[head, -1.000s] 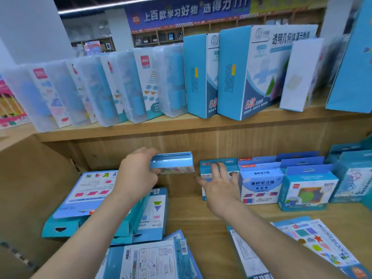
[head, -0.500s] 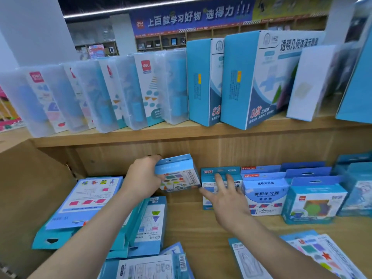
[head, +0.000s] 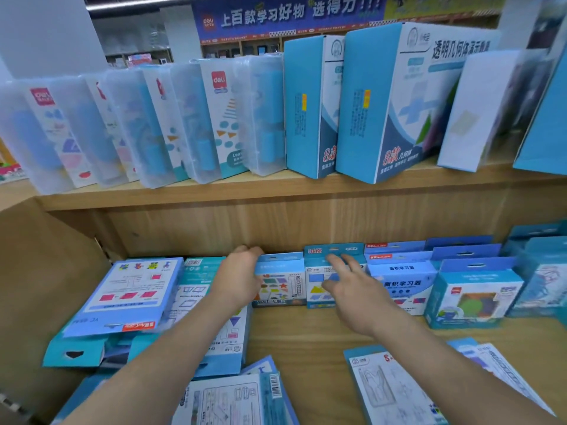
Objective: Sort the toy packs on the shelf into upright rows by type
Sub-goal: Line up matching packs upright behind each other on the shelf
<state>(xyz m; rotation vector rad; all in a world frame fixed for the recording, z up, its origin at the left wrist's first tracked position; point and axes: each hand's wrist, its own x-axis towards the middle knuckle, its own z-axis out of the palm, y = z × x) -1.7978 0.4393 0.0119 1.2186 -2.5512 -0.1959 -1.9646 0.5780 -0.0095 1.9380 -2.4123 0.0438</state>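
Note:
My left hand [head: 238,279] grips the left side of a small blue toy pack with coloured shapes [head: 279,280], which stands upright on the lower shelf [head: 306,332] against the back. To its right stands another blue pack [head: 319,297], and my right hand [head: 352,291] touches its front with straight, spread fingers. Further right, more upright blue packs [head: 405,280] form a row, ending in a pack with a round window [head: 472,296].
A loose heap of flat blue packs [head: 132,299] lies at the lower shelf's left. More packs lie flat near the front edge [head: 395,391]. The upper shelf [head: 276,191] carries leaning clear cases [head: 147,127] and tall blue boxes [head: 399,99].
My left hand has carried the shapes pack down from mid-air, turned it upright and set it on the shelf beside the row. My right hand stayed against the neighbouring pack.

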